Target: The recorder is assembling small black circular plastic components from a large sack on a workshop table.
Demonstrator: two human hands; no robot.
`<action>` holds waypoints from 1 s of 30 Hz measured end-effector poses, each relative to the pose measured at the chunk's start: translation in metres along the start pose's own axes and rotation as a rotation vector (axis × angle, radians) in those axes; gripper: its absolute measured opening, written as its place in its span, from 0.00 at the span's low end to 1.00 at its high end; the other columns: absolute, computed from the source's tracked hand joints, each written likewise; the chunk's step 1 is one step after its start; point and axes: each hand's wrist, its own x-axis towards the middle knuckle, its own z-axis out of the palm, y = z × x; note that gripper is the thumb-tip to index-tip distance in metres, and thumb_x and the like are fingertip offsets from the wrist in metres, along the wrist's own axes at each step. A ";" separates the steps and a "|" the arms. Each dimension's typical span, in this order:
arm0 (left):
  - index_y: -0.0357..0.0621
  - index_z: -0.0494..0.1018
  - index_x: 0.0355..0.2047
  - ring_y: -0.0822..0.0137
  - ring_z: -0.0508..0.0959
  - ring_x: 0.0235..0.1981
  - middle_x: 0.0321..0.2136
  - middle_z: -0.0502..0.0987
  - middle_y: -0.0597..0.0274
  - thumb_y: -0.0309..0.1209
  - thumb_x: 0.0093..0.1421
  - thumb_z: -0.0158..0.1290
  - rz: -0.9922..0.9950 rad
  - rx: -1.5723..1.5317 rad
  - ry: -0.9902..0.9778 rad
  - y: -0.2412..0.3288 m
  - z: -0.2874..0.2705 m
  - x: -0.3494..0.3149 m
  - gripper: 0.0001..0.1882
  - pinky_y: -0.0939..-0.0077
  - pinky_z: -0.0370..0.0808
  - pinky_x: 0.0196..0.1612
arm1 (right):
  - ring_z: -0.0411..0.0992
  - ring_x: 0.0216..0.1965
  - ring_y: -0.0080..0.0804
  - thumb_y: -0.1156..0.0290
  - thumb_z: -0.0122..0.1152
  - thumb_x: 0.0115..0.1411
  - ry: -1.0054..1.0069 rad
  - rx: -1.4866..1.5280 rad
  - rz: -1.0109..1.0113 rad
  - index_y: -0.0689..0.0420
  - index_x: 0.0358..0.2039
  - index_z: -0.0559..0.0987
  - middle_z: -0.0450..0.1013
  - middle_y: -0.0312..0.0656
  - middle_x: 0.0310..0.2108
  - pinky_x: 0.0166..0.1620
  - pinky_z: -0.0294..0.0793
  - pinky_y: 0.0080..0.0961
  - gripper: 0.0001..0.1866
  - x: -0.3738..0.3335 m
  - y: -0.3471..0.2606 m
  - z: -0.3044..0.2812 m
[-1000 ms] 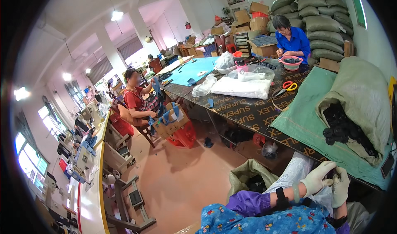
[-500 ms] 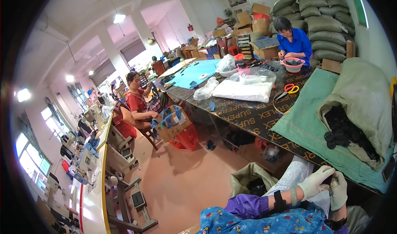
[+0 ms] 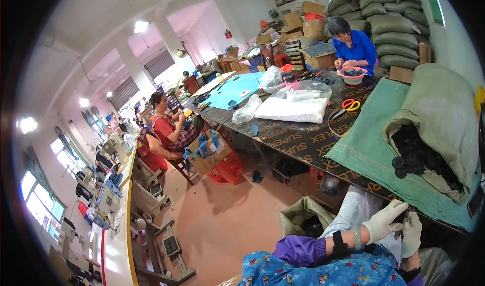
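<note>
My left hand (image 3: pixel 380 224), in a white glove, is closed at the table's near edge, thumb and fingers round a small dark piece (image 3: pixel 400 217). Against it, my right hand (image 3: pixel 412 236), also gloved, is closed on the same piece. Fingers cover most of it, so its exact kind is hidden. Beyond my hands a pale green sack (image 3: pixel 439 119) lies on its side, with black round discs (image 3: pixel 415 152) spilling from its mouth. A green cloth (image 3: pixel 361 134) is spread under the sack. Below the table edge stands an open sack (image 3: pixel 298 216) with dark pieces inside.
Scissors with red and yellow handles (image 3: pixel 347 107) lie on the dark table (image 3: pixel 298 145), near a white plastic-wrapped bundle (image 3: pixel 293 109). Across the table a person in blue (image 3: pixel 356 48) works over a pink bowl (image 3: pixel 352 79). A person in red (image 3: pixel 164 122) sits beside a carton (image 3: pixel 207 154) on a red stool.
My hands stay together at the table edge, with the fingers shifted slightly around the dark piece. The seated person in red has raised a hand from the carton toward the chest.
</note>
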 end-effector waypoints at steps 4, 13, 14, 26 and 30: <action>0.38 0.59 0.56 0.49 0.68 0.51 0.49 0.65 0.48 0.20 0.47 0.59 0.067 -0.055 -0.054 -0.001 -0.001 0.008 0.35 0.67 0.69 0.52 | 0.67 0.29 0.21 0.48 0.56 0.60 0.041 0.013 -0.107 0.64 0.38 0.72 0.70 0.36 0.30 0.31 0.68 0.20 0.26 0.003 0.008 -0.004; 0.39 0.59 0.56 0.57 0.68 0.38 0.46 0.64 0.51 0.27 0.52 0.58 -0.601 -0.717 -0.161 0.032 -0.010 0.008 0.32 0.72 0.71 0.44 | 0.68 0.27 0.26 0.51 0.52 0.64 0.220 -0.345 -0.371 0.64 0.38 0.72 0.69 0.38 0.26 0.33 0.68 0.24 0.23 0.000 -0.003 0.005; 0.39 0.58 0.57 0.56 0.69 0.39 0.46 0.64 0.50 0.26 0.52 0.58 0.053 -0.044 -0.004 -0.002 0.005 0.003 0.32 0.71 0.71 0.44 | 0.68 0.26 0.26 0.51 0.50 0.64 0.144 -0.189 -0.133 0.64 0.38 0.72 0.69 0.39 0.25 0.32 0.68 0.25 0.23 0.001 -0.008 0.002; 0.39 0.62 0.54 0.73 0.72 0.32 0.46 0.68 0.63 0.29 0.54 0.58 0.098 -0.054 0.001 -0.026 0.018 0.028 0.28 0.81 0.72 0.32 | 0.73 0.28 0.42 0.68 0.50 0.60 0.259 -0.408 -0.105 0.62 0.36 0.74 0.71 0.48 0.28 0.35 0.71 0.34 0.11 0.010 0.019 -0.017; 0.39 0.61 0.55 0.72 0.72 0.33 0.44 0.69 0.59 0.29 0.56 0.56 -0.533 -0.944 -0.186 -0.036 0.000 0.032 0.27 0.79 0.73 0.32 | 0.75 0.31 0.40 0.68 0.52 0.59 0.372 -0.471 -0.253 0.60 0.37 0.75 0.73 0.48 0.29 0.36 0.73 0.35 0.10 0.022 -0.001 0.005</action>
